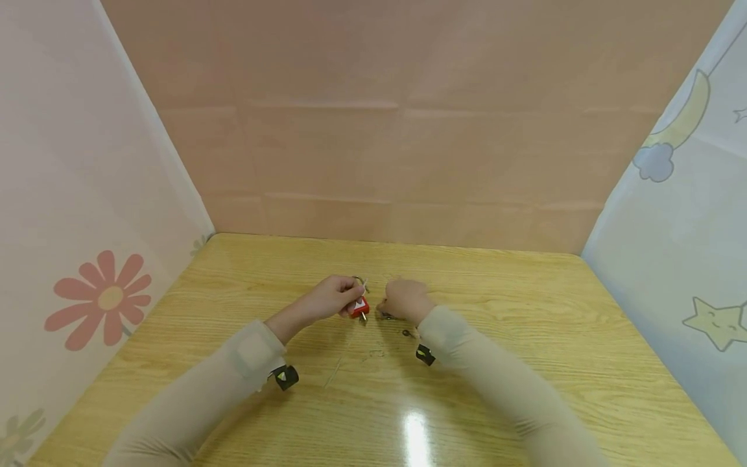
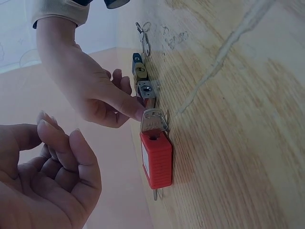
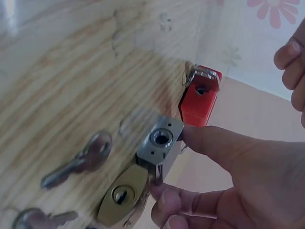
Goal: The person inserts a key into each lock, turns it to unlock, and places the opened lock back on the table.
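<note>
A red padlock [image 1: 360, 309] lies on the table with a silver key [image 2: 152, 122] standing in its keyhole. My left hand [image 1: 335, 297] hovers beside it, fingers loosely curled and nothing held, as the left wrist view [image 2: 52, 171] shows. My right hand [image 3: 238, 176] pinches a silver padlock [image 3: 164, 136] between thumb and fingers, its keyhole side facing the near edge. Right beside that one sits a brass padlock [image 3: 125, 195], with a blue padlock [image 2: 137, 58] past it in the left wrist view.
Loose keys lie on the table [image 1: 508, 363] in front of the padlocks, one key [image 3: 78, 160] nearest the silver padlock and another key [image 3: 43, 219] near the brass one. Scratch-like marks run across the wood. Cloth walls [image 1: 379, 162] stand behind and at both sides.
</note>
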A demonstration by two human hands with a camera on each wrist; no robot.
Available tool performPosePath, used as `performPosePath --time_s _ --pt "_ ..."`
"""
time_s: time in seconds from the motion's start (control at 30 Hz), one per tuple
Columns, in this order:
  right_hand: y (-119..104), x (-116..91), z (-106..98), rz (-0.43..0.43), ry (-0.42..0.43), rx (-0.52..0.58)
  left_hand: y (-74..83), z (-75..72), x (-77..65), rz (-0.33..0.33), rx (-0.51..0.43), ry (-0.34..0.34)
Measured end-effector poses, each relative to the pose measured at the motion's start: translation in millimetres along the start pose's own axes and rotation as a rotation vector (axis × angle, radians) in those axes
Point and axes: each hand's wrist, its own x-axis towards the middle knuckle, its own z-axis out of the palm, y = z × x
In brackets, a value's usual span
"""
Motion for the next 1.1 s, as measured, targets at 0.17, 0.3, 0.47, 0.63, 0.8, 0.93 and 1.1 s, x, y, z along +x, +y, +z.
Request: performPosePath --time_s 0.17,0.3,0.47,0.63,0.8,0.93,1.1 --pt "-7 2 2 0.014 -0.021 -0.006 0.3 0.2 0.5 -0.004 0.001 -0.001" --pt "-10 2 2 -0.001 -0.028 -0.002 0.1 0.1 1.2 -0.004 0.007 0.0" --pt "-11 2 3 -0.002 -0.032 0.002 -0.4 -0.1 2.2 0.004 0.023 0.003" --pt "-11 3 2 -0.012 -0.034 0.024 -0.1 -0.4 2.3 0.011 0.029 0.004" --pt "-10 3 2 -0.042 -0.017 0.07 0.1 -1.0 2.7 0.014 0.031 0.009" --pt "-6 3 3 -0.099 0.042 0.138 -0.5 -1.8 3.6 0.007 0.036 0.014" --pt "6 2 -3 -0.158 0.046 0.371 0.0 -3.4 4.4 -0.002 0.039 0.019"
